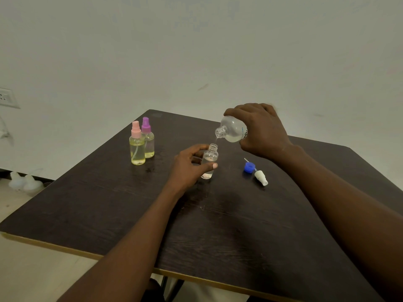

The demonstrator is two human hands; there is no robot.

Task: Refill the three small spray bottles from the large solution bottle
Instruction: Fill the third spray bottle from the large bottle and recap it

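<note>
My left hand [189, 165] grips a small clear spray bottle [209, 160] that stands uncapped on the dark table [109, 203]. My right hand [260, 129] holds the large clear solution bottle [231, 129] tilted, its open mouth just above the small bottle's neck, and a thin stream runs down into it. Two capped spray bottles with yellowish liquid stand at the back left: one with a pink top [137, 146], one with a purple top [147, 138]. A blue cap [249, 167] and a white spray head [261, 177] with its tube lie to the right.
A pale wall rises behind the table, with a socket plate [6, 98] at the far left. Two whitish bottles [24, 182] lie on the floor left of the table. The table's near edge has a light trim [65, 250].
</note>
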